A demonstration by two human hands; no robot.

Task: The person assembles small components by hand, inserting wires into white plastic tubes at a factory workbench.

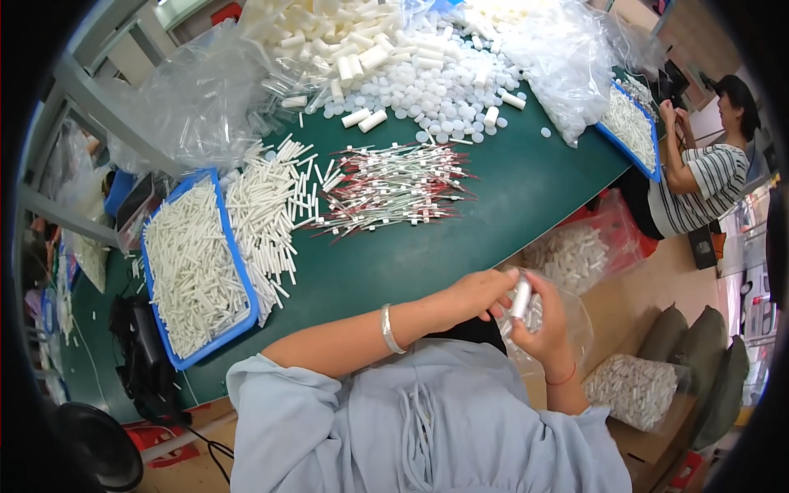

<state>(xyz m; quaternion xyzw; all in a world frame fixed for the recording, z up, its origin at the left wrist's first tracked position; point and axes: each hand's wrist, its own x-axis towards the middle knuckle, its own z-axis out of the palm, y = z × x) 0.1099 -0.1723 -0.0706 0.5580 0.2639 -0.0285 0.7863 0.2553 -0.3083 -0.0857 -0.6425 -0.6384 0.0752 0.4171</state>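
In front of my body, beyond the table's near edge, my right hand [546, 322] is closed around a short white cylinder [521, 299], held nearly upright between thumb and fingers. My left hand [486, 294] meets it from the left, its fingers bent and its fingertips pressed together at the cylinder's upper end. Whatever those fingertips pinch is too small to make out. Under my hands is a clear plastic bag [582, 322] with white pieces in it, partly hidden by my right hand.
The green table [362, 275] carries a bundle of red and white wired parts [399, 187], a blue tray [202, 271] of thin white tubes, loose tubes [263, 222], and heaps of white discs [436, 86] and cylinders. A person [699, 177] works at the right. Filled bags [633, 390] stand below.
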